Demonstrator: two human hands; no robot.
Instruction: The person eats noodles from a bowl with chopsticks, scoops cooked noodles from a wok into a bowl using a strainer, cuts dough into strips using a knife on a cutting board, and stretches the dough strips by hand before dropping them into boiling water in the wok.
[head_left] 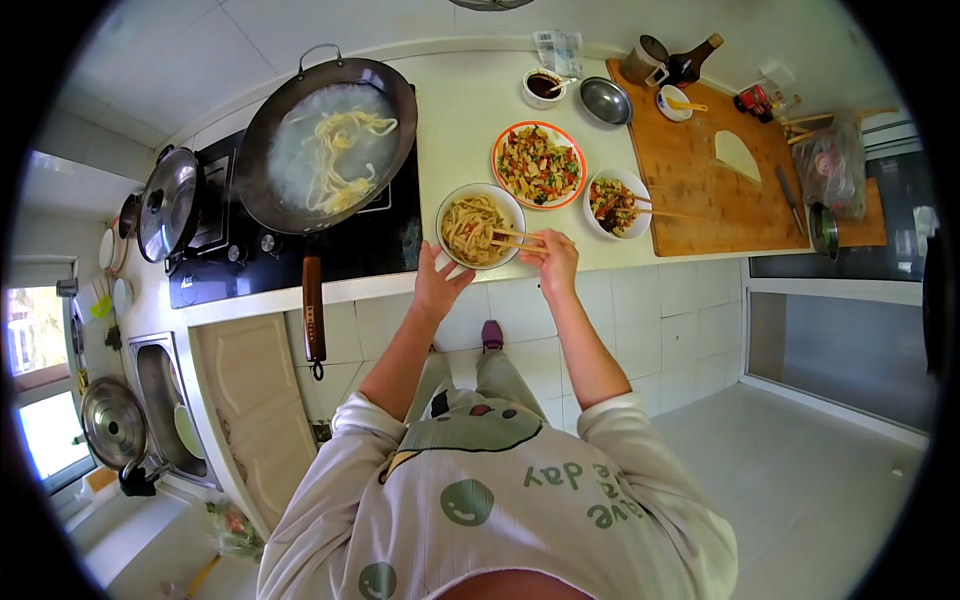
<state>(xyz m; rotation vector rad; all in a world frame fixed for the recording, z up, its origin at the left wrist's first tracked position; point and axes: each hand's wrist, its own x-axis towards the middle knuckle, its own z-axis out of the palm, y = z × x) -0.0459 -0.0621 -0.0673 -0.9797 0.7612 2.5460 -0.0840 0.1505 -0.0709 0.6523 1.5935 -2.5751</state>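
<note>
Our printed sweatshirt [500, 480] is nearest us, on the near side of the white noodle bowl [510, 200]. Our left hand [437, 285] rests at the bowl's near-left side with fingers spread wide; how firmly they bear on it, we cannot tell. Our right hand [555, 262], at the bowl's near-right side, has its fingers closed around wooden chopsticks [515, 240], tips among the sauced noodles [470, 228] inside.

The front edge of the countertop [450, 100] runs just on the near side of the bowl — a hard tug on tangled strands could drag it over if our left hand gives poor support. Strands could also slip from the tips and splash sauce.

Left of the bowl, steam-clouded water and pale noodles fill the wok [255, 170]; its wooden handle [313, 300] juts past the counter, so a swung left elbow might tip scalding liquid. To the bowl's right, a second chopstick pair [660, 212] lies across the vegetable bowl [640, 190] — a careless right wrist could flip it.
</note>
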